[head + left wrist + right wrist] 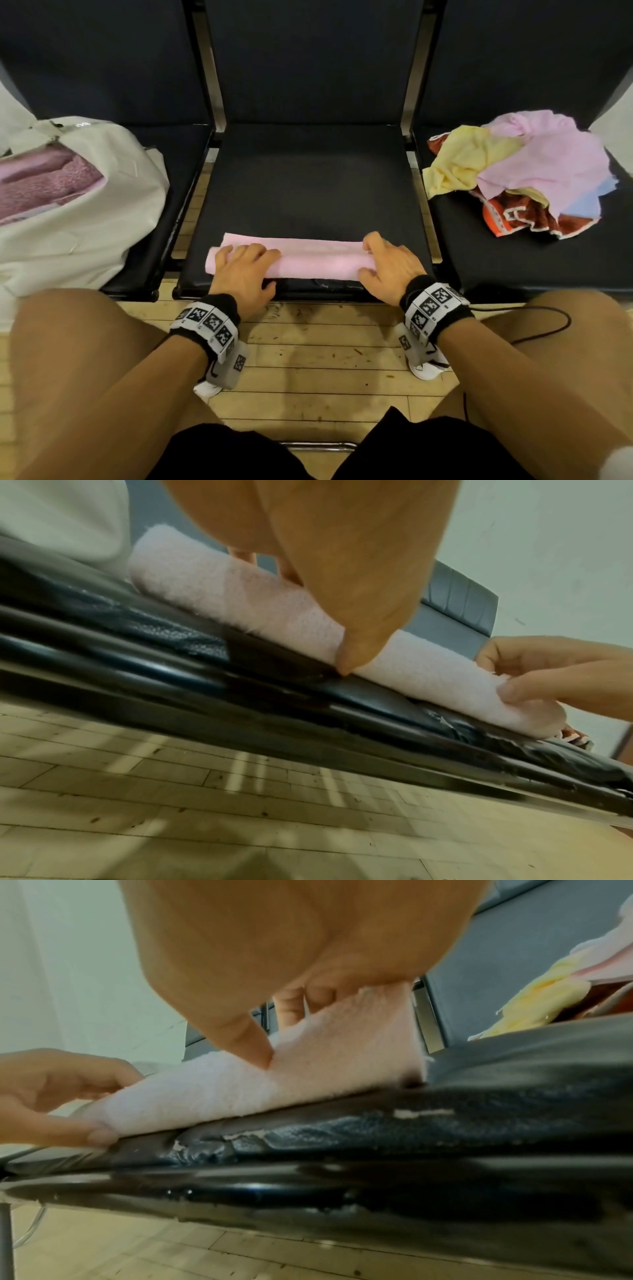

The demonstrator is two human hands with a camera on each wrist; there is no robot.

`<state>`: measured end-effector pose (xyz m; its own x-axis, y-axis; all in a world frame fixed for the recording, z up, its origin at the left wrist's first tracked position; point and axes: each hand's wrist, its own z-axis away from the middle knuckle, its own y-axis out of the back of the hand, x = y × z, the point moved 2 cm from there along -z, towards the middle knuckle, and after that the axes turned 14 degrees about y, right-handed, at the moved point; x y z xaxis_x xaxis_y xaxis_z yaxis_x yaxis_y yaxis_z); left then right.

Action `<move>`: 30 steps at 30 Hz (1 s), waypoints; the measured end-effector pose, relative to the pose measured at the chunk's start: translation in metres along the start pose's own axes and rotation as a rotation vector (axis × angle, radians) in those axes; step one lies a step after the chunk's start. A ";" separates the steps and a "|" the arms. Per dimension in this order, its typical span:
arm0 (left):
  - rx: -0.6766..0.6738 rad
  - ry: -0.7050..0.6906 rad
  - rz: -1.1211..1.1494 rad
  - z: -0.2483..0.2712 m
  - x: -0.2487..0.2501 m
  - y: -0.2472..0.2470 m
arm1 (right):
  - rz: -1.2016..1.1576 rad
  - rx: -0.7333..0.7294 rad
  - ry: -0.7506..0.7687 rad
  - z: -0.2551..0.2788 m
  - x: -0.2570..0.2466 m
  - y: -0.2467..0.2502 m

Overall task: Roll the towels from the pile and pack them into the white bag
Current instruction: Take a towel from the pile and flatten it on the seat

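We curl both hands' fingers (255, 251) over the towel (318, 260): soft, light, floppy, so grip each end.

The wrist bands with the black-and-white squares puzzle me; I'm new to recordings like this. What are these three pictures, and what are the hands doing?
No machine here: a person wears three cameras, one on the head and one on each wrist. The patterned bands sit on the wrists, where those cameras are worn. The head view looks down at a row of dark seats. The two wrist views look along each hand from below, so palm and fingers fill the top of the picture.

On the middle seat lies a pink towel, mostly rolled. The left hand and the right hand each keep a grip on one end of it, fingers curled over the roll. The left seat holds the white bag, with pink towels already inside. The right seat holds the pile of loose towels not yet rolled.
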<state>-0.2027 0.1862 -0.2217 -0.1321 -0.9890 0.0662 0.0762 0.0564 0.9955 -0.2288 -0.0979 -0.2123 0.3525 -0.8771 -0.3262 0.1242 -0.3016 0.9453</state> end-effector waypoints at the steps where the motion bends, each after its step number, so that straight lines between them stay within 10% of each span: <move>1: 0.008 -0.004 0.020 0.000 0.003 -0.002 | 0.045 0.034 0.019 -0.001 -0.001 0.000; 30: 0.091 -0.088 0.043 0.000 0.014 -0.007 | 0.156 0.112 0.150 -0.007 -0.025 -0.022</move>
<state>-0.2052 0.1722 -0.2282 -0.2171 -0.9698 0.1109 -0.0061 0.1150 0.9934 -0.2343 -0.0663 -0.2250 0.4939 -0.8537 -0.1651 -0.0433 -0.2138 0.9759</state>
